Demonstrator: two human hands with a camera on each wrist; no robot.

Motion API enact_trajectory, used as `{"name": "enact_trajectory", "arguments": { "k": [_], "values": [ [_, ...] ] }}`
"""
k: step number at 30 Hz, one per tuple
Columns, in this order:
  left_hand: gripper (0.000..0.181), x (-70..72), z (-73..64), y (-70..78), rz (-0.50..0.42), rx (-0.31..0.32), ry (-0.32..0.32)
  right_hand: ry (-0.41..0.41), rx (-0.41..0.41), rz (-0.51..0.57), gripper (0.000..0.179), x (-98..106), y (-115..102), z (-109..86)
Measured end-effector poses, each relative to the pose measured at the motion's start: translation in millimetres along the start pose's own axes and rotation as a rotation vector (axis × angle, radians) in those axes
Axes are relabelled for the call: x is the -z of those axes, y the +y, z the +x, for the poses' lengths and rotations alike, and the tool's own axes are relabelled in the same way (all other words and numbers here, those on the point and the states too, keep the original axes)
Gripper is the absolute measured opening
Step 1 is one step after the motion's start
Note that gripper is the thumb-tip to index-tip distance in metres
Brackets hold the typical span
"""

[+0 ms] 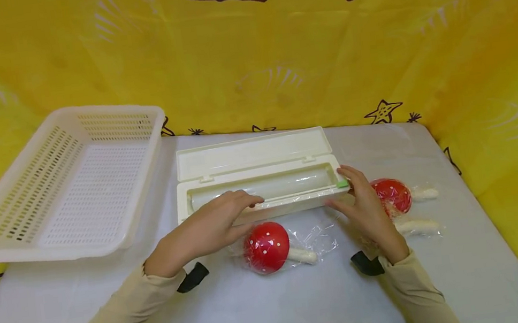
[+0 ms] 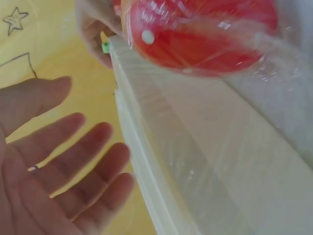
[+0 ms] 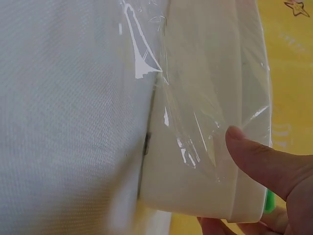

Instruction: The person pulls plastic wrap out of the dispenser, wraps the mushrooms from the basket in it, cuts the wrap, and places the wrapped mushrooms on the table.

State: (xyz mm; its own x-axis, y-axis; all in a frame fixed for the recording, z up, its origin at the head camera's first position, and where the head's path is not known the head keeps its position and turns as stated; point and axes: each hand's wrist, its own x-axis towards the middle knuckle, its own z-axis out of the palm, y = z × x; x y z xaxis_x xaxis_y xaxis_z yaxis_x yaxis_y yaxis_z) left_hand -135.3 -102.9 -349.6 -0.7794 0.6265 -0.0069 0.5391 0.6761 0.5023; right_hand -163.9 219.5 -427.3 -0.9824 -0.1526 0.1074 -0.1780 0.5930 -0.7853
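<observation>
A cream cling film dispenser (image 1: 261,182) lies with its lid (image 1: 253,152) raised toward the back and a roll of film (image 1: 286,184) inside. My right hand (image 1: 363,202) grips its right end, thumb on the front face and fingers around the end beside a green slider (image 1: 342,184). In the left wrist view, clear film (image 2: 195,171) hangs over the front wall. My left hand (image 1: 213,226) hovers over the front edge, its fingers (image 2: 98,142) spread and holding nothing. Just in front of the box lies a red toy mushroom (image 1: 267,246) with white dots, in clear film.
A white slotted basket (image 1: 147,197) stands at the left of the white-covered table (image 1: 278,315). Right of my right hand lie a film-wrapped red mushroom (image 1: 395,194) and another pale stem (image 1: 417,226). Yellow patterned cloth (image 1: 247,66) rises behind the table.
</observation>
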Motion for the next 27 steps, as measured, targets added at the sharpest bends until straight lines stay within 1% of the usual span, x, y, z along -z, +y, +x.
{"name": "enact_trajectory", "arguments": {
  "k": [4, 8, 12, 15, 20, 27],
  "values": [
    [0.043, 6.6, 18.3, 1.0, -0.033, -0.038, 0.000, -0.004, -0.019, 0.001, 0.081, 1.3, 0.9, -0.4],
    [0.043, 9.7, 37.5, 1.6, -0.052, -0.085, -0.023, -0.013, -0.041, 0.023, 0.083, 1.9, 1.5, -0.5],
    [0.042, 8.8, 56.6, 1.2, -0.072, -0.152, -0.038, -0.031, -0.063, 0.057, 0.087, 1.1, 2.0, 0.4],
    [0.042, 6.9, 70.8, 1.2, -0.086, -0.185, -0.055, -0.051, -0.082, 0.076, 0.089, 0.4, 3.1, 1.5],
    [0.044, 2.7, 93.4, 4.3, -0.102, -0.190, -0.104, -0.067, -0.099, 0.090, 0.092, 0.7, 4.0, 2.8],
    [0.042, -3.5, 125.2, 10.2, -0.139, -0.230, -0.165, -0.056, -0.087, 0.092, 0.091, 2.6, 3.4, 3.6]
  ]
}}
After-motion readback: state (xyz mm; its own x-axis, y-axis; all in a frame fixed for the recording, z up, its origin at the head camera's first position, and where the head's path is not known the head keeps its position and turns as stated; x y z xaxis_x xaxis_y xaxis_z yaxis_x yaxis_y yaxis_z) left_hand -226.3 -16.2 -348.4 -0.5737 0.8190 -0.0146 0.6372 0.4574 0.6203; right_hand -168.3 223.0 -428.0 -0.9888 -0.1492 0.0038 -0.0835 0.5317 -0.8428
